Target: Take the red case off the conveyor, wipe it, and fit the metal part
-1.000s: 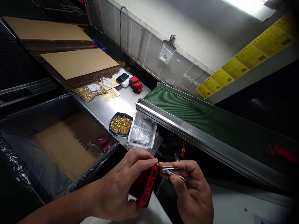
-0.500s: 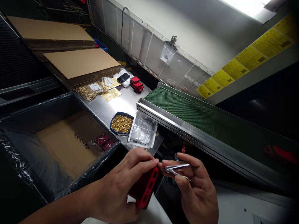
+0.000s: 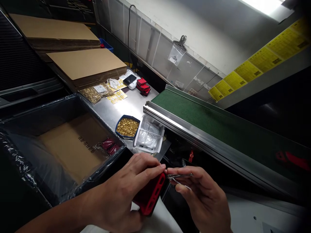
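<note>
My left hand (image 3: 121, 191) is closed around a red and black case (image 3: 153, 197) with cut-outs along its edge, held low in front of me. Between the fingers and thumb of my right hand (image 3: 206, 197) is a pair of silver nail clippers (image 3: 180, 177), its lever raised. The tip of the clippers meets the upper corner of the case, right by my left fingertips. Whatever lies between the jaws is too small to make out. My left palm hides much of the case.
A plastic-lined bin (image 3: 97, 113) stands at left. Behind the hands are a blue tray of small brass-coloured parts (image 3: 127, 127) and a white box of clear bags (image 3: 148, 133). A green conveyor belt (image 3: 189, 106) runs to the right. Stacked red cases (image 3: 143, 86) and cardboard sheets (image 3: 87, 63) sit farther back.
My right hand has moved slightly left, bringing the clippers up to the corner of the case. Its fingers have straightened and the thumb has shifted left. My left hand keeps its hold.
</note>
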`<state>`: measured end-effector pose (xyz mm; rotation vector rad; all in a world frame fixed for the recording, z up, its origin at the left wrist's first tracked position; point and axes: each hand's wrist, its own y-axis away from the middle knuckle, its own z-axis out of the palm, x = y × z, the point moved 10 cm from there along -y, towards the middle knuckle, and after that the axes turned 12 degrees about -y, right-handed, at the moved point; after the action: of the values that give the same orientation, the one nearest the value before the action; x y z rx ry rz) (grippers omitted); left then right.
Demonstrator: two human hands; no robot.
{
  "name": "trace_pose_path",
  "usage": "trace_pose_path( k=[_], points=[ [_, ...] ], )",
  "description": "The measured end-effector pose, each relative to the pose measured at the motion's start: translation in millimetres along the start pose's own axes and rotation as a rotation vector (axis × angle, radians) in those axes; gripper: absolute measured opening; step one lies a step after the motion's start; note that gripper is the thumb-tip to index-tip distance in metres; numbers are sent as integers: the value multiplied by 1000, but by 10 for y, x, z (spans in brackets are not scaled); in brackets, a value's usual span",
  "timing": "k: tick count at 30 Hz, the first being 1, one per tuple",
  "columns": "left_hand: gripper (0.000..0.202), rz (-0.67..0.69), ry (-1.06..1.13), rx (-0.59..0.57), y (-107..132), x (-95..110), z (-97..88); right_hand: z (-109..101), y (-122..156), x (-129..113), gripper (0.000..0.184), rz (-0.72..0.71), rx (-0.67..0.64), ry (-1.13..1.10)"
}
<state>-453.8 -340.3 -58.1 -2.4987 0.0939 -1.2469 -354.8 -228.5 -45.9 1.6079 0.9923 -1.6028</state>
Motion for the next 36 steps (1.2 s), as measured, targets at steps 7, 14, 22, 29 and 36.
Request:
trace_pose_path(
  k=[7,14,22,29,36],
  points=[
    [96,5,-13,6,-5,8,21,-35,43,24,34,-14,-31,81],
    [92,17,-49,24,-12,38,23,-34,40,-46,31,-70,-8,208],
    [97,-27,14,10,3,15,60,-156,62,83,15,8,260,-26],
    [88,-508,575,-76,322,-763,551,-433,75,293,23,23,407,-12],
    [82,-869,950,51,761,-1255,1027,-1378,-306,680,50,2,626,303]
  ],
)
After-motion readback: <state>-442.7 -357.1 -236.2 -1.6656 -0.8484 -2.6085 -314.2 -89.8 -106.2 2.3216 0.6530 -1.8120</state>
